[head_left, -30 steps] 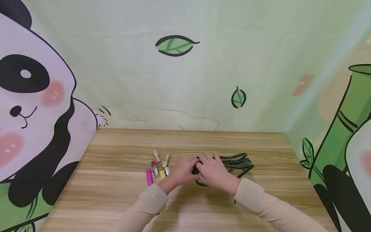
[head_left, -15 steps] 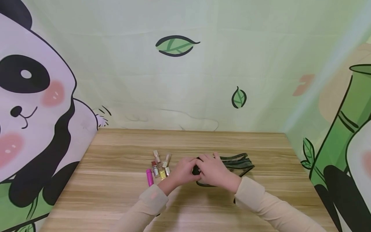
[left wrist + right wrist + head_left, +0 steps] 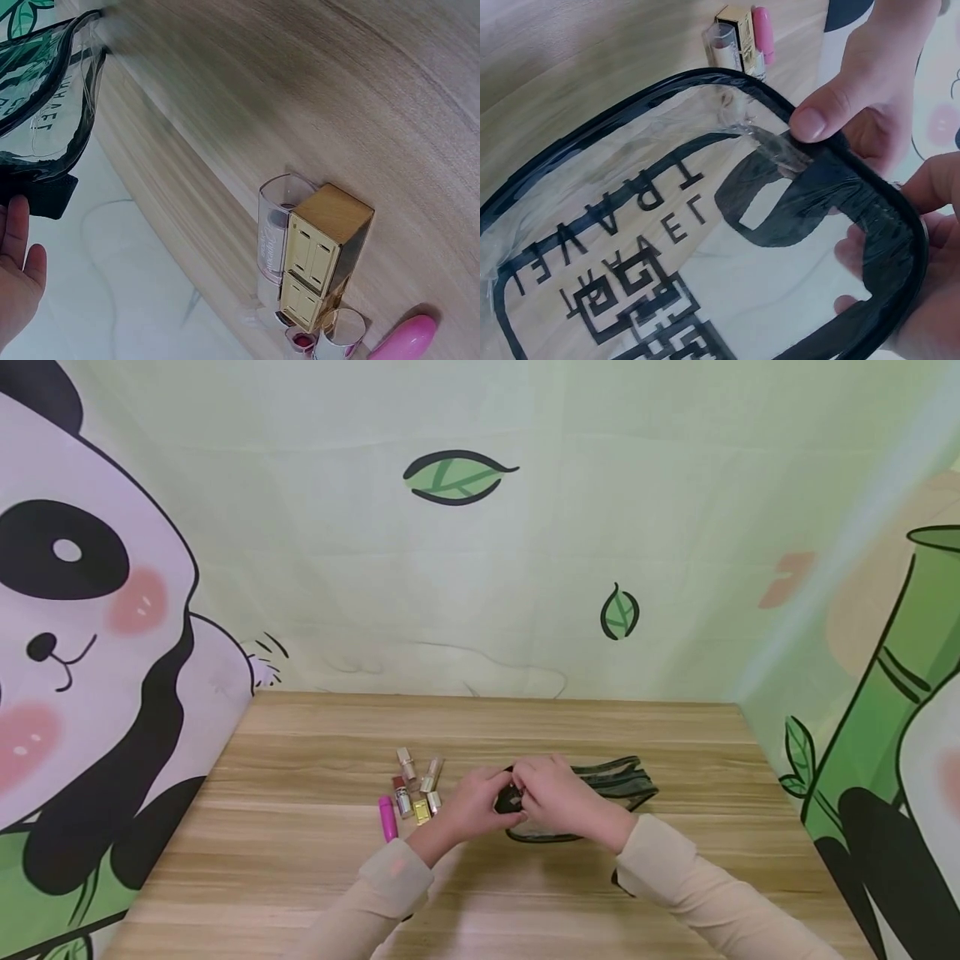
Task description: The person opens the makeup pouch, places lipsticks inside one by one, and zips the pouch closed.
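Observation:
A clear travel bag [image 3: 613, 782] with black trim and "TRAVEL" lettering stands on the table between my hands. My left hand [image 3: 477, 803] grips the bag's left end; its thumb presses the black edge in the right wrist view. My right hand [image 3: 564, 802] pinches the same end, fingers curled at the black rim [image 3: 922, 247]. The exact spot under the right fingertips is partly hidden. Left of the left hand lie several lipsticks, among them a gold square one [image 3: 313, 244], a clear-capped one [image 3: 274, 229] and a bright pink tube [image 3: 387, 818].
The wood-grain table [image 3: 315, 877] runs back to a pale green cloth backdrop [image 3: 337, 568] printed with a panda and leaves. A small black piece [image 3: 618, 882] shows beside the right cuff.
My right hand has shifted slightly and its fingers have drawn in at the bag's end, showing more of the black edge. The left hand and the lipsticks stay about where they were.

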Demonstrator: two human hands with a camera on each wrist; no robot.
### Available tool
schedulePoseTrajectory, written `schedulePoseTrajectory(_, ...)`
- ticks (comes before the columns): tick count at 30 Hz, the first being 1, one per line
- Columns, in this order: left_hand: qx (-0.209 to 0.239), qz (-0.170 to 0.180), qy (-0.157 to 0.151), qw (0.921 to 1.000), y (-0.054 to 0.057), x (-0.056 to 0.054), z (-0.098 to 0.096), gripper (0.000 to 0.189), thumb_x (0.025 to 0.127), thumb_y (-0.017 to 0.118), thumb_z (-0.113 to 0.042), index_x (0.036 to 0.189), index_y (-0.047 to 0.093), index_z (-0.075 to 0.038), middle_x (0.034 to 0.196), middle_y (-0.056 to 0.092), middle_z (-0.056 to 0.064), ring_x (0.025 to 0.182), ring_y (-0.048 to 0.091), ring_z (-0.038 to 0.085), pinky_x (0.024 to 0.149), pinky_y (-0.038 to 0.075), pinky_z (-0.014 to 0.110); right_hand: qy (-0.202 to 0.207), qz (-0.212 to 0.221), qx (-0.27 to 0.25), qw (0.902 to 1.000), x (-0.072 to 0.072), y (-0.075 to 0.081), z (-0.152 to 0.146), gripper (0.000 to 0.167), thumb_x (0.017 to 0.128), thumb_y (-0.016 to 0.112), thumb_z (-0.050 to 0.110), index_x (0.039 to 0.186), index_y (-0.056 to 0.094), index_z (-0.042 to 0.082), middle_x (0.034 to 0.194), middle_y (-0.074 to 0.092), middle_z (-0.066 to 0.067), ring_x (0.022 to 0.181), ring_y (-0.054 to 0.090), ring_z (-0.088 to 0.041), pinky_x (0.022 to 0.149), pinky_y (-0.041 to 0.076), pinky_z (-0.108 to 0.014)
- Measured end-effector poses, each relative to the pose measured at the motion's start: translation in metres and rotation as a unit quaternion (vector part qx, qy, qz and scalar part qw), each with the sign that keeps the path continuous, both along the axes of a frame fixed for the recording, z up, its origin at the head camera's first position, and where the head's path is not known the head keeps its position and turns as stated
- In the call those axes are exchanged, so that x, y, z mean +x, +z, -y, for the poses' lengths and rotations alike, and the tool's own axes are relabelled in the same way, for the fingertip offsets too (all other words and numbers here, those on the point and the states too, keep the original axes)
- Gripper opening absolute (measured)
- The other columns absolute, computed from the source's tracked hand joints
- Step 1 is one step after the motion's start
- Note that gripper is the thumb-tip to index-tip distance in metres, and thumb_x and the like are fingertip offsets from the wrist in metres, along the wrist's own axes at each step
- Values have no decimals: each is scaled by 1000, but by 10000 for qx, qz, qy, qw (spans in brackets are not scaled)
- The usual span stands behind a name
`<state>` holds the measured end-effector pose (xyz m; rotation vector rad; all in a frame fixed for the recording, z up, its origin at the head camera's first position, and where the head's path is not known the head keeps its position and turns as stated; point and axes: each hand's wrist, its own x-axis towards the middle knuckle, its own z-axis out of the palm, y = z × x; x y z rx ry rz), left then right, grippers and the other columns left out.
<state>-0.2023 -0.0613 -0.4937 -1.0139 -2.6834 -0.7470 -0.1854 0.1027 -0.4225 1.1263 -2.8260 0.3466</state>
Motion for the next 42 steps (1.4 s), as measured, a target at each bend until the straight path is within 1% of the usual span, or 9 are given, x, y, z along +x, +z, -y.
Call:
schedulePoseTrajectory(2,20,60,-5,10000,0,0,0,39,71,69,-38,100,58,-16,93,63,-1,82,56,12,72,47,26,88,-75,-112,9999,-1,0,-2,15,80,50,5,71,41,14,68,40,5,65,40,-13,65,31,-31)
schedulePoseTrajectory(5,23,83,-23,10000,-1,0,1,38,71,69,-38,100,58,-16,94,63,-1,82,56,12,73,47,25,245,-257,-310,9989,-2,-2,-3,17,79,50,4,71,40,15,66,37,6,63,36,-12,63,28,-28)
schedulePoseTrajectory(15,-81,88,-2,9999,-3,0,2,44,71,69,-39,106,58,-15,97,63,-1,85,56,13,75,47,27,787,-707,-1095,9883,-5,-9,-7,8,83,50,1,81,49,9,73,47,3,65,42,-9,63,40,-26)
schedulePoseTrajectory(20,-228,76,54,9997,-4,1,4,44,71,68,-40,107,58,-16,96,63,-1,84,55,12,73,46,26,801,-794,-1370,9841,-5,-13,-11,6,83,51,1,83,50,7,77,47,1,65,41,-9,58,39,-21)
schedulePoseTrajectory(24,-330,86,55,9994,-4,1,4,43,73,67,-41,106,58,-16,93,62,-2,81,54,11,70,45,25,753,-1118,-1436,9804,-6,-18,-14,4,86,48,5,84,49,8,82,49,-1,69,44,-10,59,41,-23)
schedulePoseTrajectory(29,-370,96,9,9993,-3,1,4,43,74,66,-41,107,58,-14,92,63,-1,78,54,10,68,46,23,685,-1778,-1536,9696,-8,-24,-16,27,95,31,20,83,52,9,84,53,-3,74,50,-15,64,45,-28)
schedulePoseTrajectory(32,-400,112,9,9991,-3,1,5,44,74,66,-41,108,58,-14,92,63,-1,78,55,10,69,46,25,606,-2129,-1593,9621,-9,-25,-17,34,96,27,24,82,54,9,84,55,-3,76,52,-17,66,45,-30)
schedulePoseTrajectory(37,-509,122,71,9986,-3,1,4,45,75,64,-42,109,58,-14,95,63,0,81,55,11,71,46,26,549,-2397,-1655,9550,-10,-27,-18,29,94,32,21,82,56,9,83,56,-4,76,52,-18,66,45,-31)
schedulePoseTrajectory(42,-542,41,73,9985,-4,1,4,45,75,64,-42,108,58,-13,93,63,0,79,55,11,69,46,25,492,-2252,-1775,9568,-11,-27,-21,12,87,46,12,82,57,9,83,55,-4,75,51,-18,66,44,-31)
